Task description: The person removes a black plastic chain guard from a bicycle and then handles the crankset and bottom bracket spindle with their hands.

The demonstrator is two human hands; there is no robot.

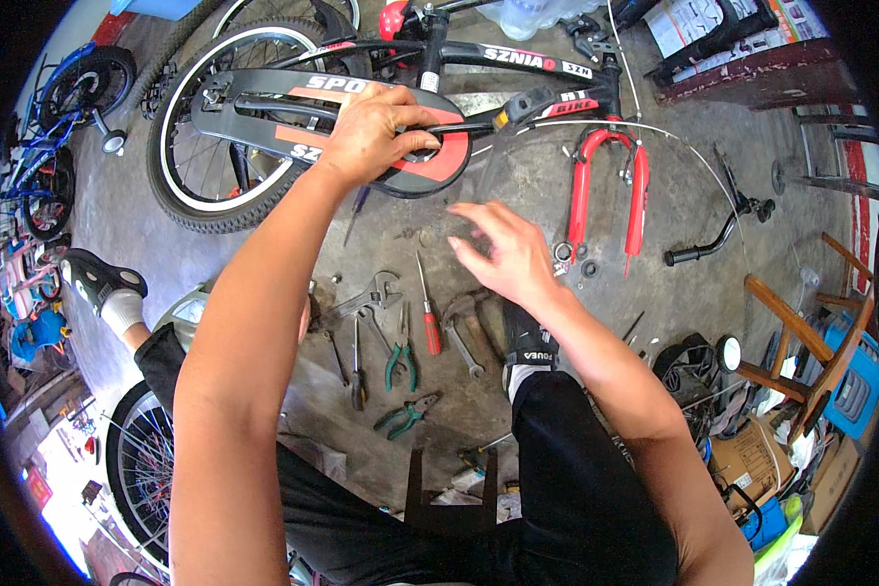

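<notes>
The bicycle point(503, 59) lies across the far side of the floor, its rear wheel point(215, 224) to the left and its red fork point(581, 176) pointing nearer on the right, with no wheel between the legs. The person's left hand point(386, 132) rests over the right end of the grey chain guard point(264, 84), beside its red ring point(446, 164). Its fingers and thumb lie on either side of the inner end of the black crank arm point(466, 128) — whether they are clamped on it or merely straddle it cannot be told. The right hand point(503, 249) hangs nearer, its fingers spread apart and slightly blurred, with nothing visible in it.

The step in hand looks to be handling or checking the crank area. The next move there would call for the left hand to steady the crank arm while the right stays clear of the pedal point(525, 105) — or takes up a tool. Within reach on the floor lie an adjustable wrench point(377, 292), a red-handled screwdriver point(432, 330), a hammer point(462, 311) and green-handled pliers point(398, 368).
</notes>
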